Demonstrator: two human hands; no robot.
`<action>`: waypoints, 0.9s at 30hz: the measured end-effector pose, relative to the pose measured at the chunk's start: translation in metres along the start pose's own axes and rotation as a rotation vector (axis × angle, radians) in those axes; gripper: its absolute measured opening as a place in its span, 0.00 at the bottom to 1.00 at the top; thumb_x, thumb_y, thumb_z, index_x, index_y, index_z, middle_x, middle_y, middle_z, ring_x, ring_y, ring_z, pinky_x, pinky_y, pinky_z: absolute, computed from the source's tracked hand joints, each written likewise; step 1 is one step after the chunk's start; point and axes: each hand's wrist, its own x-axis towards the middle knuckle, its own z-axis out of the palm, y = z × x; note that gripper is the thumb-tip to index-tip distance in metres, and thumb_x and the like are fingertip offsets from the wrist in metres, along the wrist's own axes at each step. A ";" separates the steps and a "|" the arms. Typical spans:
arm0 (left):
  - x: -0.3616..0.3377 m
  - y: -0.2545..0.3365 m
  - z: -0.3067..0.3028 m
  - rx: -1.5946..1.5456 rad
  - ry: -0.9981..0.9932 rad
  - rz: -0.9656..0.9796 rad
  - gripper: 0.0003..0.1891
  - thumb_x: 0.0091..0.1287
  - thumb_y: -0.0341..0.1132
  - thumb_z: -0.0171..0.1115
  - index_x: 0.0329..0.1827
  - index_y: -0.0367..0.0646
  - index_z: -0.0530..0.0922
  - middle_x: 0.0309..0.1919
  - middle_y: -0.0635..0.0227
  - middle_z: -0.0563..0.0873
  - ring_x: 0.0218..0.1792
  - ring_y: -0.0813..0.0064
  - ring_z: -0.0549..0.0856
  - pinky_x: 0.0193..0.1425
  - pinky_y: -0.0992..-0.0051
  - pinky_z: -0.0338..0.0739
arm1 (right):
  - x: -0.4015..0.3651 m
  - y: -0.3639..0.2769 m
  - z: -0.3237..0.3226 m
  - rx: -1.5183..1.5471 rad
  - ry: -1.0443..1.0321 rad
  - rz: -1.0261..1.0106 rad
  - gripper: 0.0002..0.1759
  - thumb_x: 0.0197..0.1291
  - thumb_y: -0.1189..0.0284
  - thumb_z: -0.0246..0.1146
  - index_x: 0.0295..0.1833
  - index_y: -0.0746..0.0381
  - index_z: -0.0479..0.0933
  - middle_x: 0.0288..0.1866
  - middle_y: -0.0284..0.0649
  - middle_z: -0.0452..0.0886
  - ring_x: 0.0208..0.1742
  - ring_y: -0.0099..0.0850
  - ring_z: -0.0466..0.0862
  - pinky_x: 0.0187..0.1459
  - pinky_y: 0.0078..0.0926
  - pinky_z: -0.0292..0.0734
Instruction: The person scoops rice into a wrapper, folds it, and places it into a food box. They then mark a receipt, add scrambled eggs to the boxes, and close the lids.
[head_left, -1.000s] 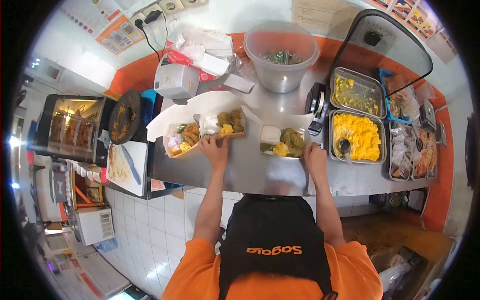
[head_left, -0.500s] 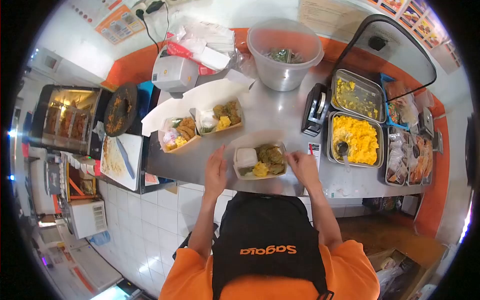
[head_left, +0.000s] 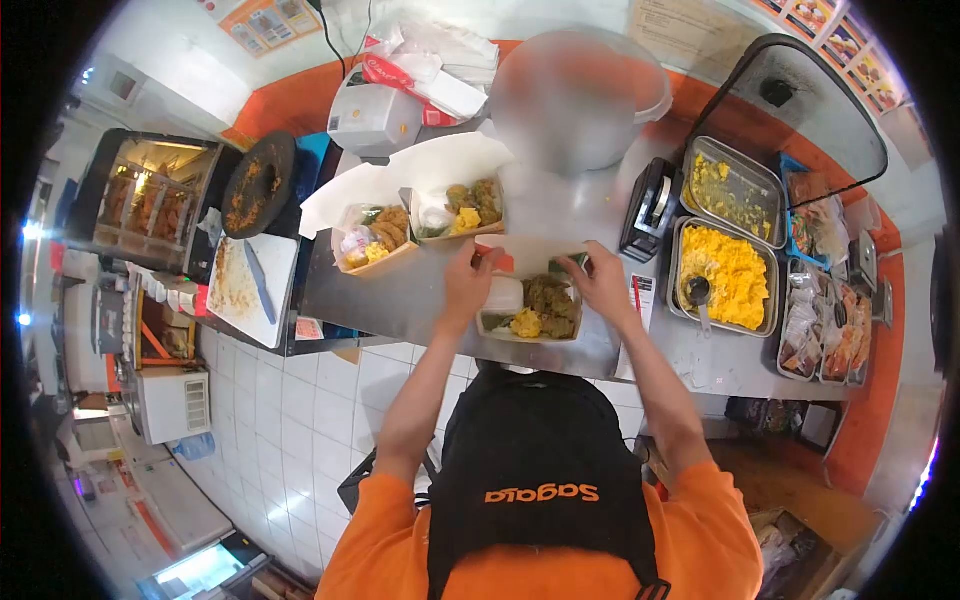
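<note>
A paper food box (head_left: 570, 330) stands near the front edge of the steel counter, holding white rice, yellow scrambled-looking food and a brownish-green piece. Its raised lid (head_left: 530, 258) has small coloured flaps, red at the left and green at the right. My left hand (head_left: 468, 290) pinches the lid's left corner by the red flap. At the opposite corner, my right hand (head_left: 604, 288) has its fingers closed on the lid by the green flap. Two more filled boxes with lids up, a left one (head_left: 372, 268) and a right one (head_left: 450, 233), stand behind to the left.
Metal trays of yellow food (head_left: 728, 275) with a ladle (head_left: 698, 292) stand at right, beside a black device (head_left: 648, 210). A large plastic tub (head_left: 580, 110) is at the back. Left are a knife (head_left: 260, 283) on a cutting board (head_left: 232, 310) and a stone mortar (head_left: 258, 185).
Both hands have moved from the box's sides up to the lid's corners and closed on them. The coloured flaps now show. The camera view has shifted slightly.
</note>
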 end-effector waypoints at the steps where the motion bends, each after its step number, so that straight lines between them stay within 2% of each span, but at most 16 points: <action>1: 0.002 0.002 0.003 0.047 -0.005 -0.025 0.20 0.77 0.28 0.63 0.71 0.43 0.83 0.39 0.60 0.90 0.37 0.72 0.88 0.47 0.69 0.82 | -0.001 -0.003 0.016 0.009 0.110 0.052 0.17 0.69 0.74 0.69 0.62 0.63 0.83 0.43 0.47 0.93 0.33 0.38 0.90 0.37 0.33 0.84; 3: 0.006 0.007 0.005 0.144 -0.010 -0.074 0.19 0.76 0.26 0.63 0.68 0.43 0.85 0.40 0.61 0.90 0.39 0.73 0.88 0.48 0.70 0.82 | -0.005 -0.003 0.022 0.082 0.284 0.105 0.16 0.69 0.74 0.67 0.60 0.62 0.85 0.45 0.45 0.94 0.36 0.35 0.90 0.39 0.31 0.84; 5: -0.008 0.013 -0.019 0.086 -0.063 0.075 0.20 0.75 0.24 0.61 0.69 0.44 0.85 0.46 0.62 0.92 0.45 0.74 0.89 0.53 0.72 0.83 | -0.013 0.000 0.015 0.214 0.407 0.115 0.17 0.69 0.75 0.66 0.61 0.61 0.86 0.46 0.45 0.94 0.39 0.33 0.90 0.43 0.29 0.85; 6: -0.013 0.013 -0.033 0.055 -0.094 0.151 0.21 0.75 0.23 0.60 0.69 0.44 0.85 0.49 0.62 0.93 0.49 0.75 0.90 0.56 0.72 0.83 | -0.017 0.006 0.004 0.228 0.308 0.087 0.19 0.68 0.75 0.65 0.64 0.60 0.85 0.50 0.46 0.93 0.43 0.33 0.90 0.46 0.29 0.85; 8: -0.016 0.004 -0.061 -0.016 -0.316 0.018 0.23 0.74 0.21 0.58 0.69 0.46 0.86 0.58 0.63 0.92 0.56 0.74 0.89 0.63 0.73 0.81 | -0.032 0.010 -0.024 0.251 0.098 0.039 0.24 0.67 0.76 0.64 0.68 0.57 0.84 0.57 0.48 0.92 0.49 0.34 0.90 0.51 0.29 0.85; 9: -0.014 0.002 -0.067 -0.051 -0.426 -0.040 0.23 0.74 0.20 0.57 0.69 0.46 0.86 0.62 0.63 0.91 0.60 0.73 0.88 0.67 0.73 0.80 | -0.041 -0.002 -0.029 0.281 0.031 0.015 0.28 0.68 0.75 0.65 0.75 0.55 0.80 0.69 0.52 0.86 0.57 0.40 0.89 0.60 0.35 0.83; 12: -0.025 0.000 -0.068 -0.065 -0.408 -0.043 0.24 0.74 0.19 0.55 0.68 0.47 0.87 0.70 0.62 0.87 0.67 0.72 0.86 0.73 0.74 0.76 | -0.064 -0.019 -0.017 0.053 0.032 -0.192 0.29 0.68 0.73 0.67 0.75 0.54 0.80 0.74 0.53 0.81 0.62 0.48 0.87 0.66 0.42 0.79; 13: -0.022 0.000 -0.068 -0.057 -0.401 -0.042 0.24 0.74 0.19 0.56 0.68 0.47 0.87 0.70 0.61 0.87 0.68 0.71 0.85 0.73 0.73 0.76 | -0.063 -0.022 -0.016 0.094 0.036 -0.148 0.29 0.67 0.73 0.69 0.75 0.52 0.80 0.75 0.55 0.80 0.67 0.53 0.85 0.71 0.45 0.75; 16: -0.021 0.000 -0.074 -0.049 -0.462 -0.050 0.24 0.73 0.16 0.57 0.66 0.46 0.88 0.71 0.58 0.86 0.69 0.71 0.84 0.74 0.72 0.76 | -0.042 -0.031 -0.038 0.035 -0.157 -0.010 0.30 0.66 0.73 0.70 0.74 0.50 0.81 0.76 0.57 0.78 0.70 0.54 0.83 0.72 0.43 0.76; 17: -0.015 -0.001 -0.083 -0.057 -0.520 -0.040 0.23 0.73 0.16 0.57 0.66 0.45 0.88 0.72 0.57 0.85 0.69 0.71 0.83 0.74 0.72 0.76 | -0.038 -0.025 -0.046 0.041 -0.212 -0.103 0.27 0.66 0.74 0.70 0.70 0.49 0.84 0.74 0.57 0.79 0.71 0.55 0.82 0.71 0.42 0.77; 20: -0.017 -0.002 -0.086 0.046 -0.666 -0.010 0.23 0.72 0.16 0.60 0.67 0.43 0.87 0.73 0.55 0.83 0.70 0.70 0.83 0.76 0.71 0.75 | -0.045 -0.029 -0.065 -0.131 -0.470 -0.040 0.24 0.66 0.74 0.72 0.67 0.49 0.87 0.73 0.51 0.82 0.76 0.52 0.78 0.74 0.41 0.75; 21: -0.021 -0.004 -0.083 0.100 -0.702 0.000 0.24 0.72 0.16 0.62 0.68 0.43 0.86 0.73 0.55 0.83 0.70 0.69 0.83 0.76 0.70 0.75 | -0.054 -0.009 -0.050 -0.092 -0.383 -0.127 0.26 0.59 0.76 0.74 0.64 0.47 0.89 0.73 0.52 0.81 0.65 0.56 0.85 0.67 0.43 0.79; 23: -0.029 -0.052 -0.066 -0.178 -0.759 -0.175 0.26 0.70 0.17 0.65 0.71 0.43 0.84 0.73 0.58 0.83 0.71 0.70 0.82 0.76 0.69 0.77 | -0.066 0.008 -0.023 0.065 -0.387 -0.017 0.29 0.56 0.77 0.75 0.65 0.47 0.88 0.74 0.51 0.81 0.63 0.54 0.86 0.66 0.41 0.79; 24: -0.028 -0.050 -0.062 -0.318 -0.783 -0.263 0.27 0.69 0.17 0.67 0.72 0.43 0.83 0.73 0.59 0.83 0.71 0.71 0.82 0.76 0.69 0.77 | -0.068 0.008 -0.016 0.144 -0.389 0.038 0.31 0.54 0.77 0.76 0.66 0.47 0.88 0.74 0.50 0.81 0.62 0.54 0.87 0.65 0.41 0.80; 25: -0.027 -0.049 -0.064 -0.341 -0.761 -0.310 0.29 0.69 0.17 0.68 0.74 0.44 0.82 0.73 0.60 0.83 0.71 0.71 0.82 0.75 0.69 0.78 | -0.068 0.010 -0.013 0.155 -0.372 0.025 0.31 0.57 0.78 0.75 0.68 0.49 0.86 0.73 0.48 0.83 0.60 0.43 0.90 0.62 0.36 0.81; 27: -0.024 -0.036 -0.072 -0.389 -0.717 -0.407 0.32 0.67 0.17 0.70 0.76 0.45 0.80 0.72 0.63 0.84 0.70 0.72 0.83 0.75 0.70 0.79 | -0.064 0.004 -0.027 0.258 -0.416 0.134 0.29 0.62 0.78 0.74 0.70 0.51 0.85 0.72 0.47 0.85 0.60 0.37 0.90 0.61 0.34 0.81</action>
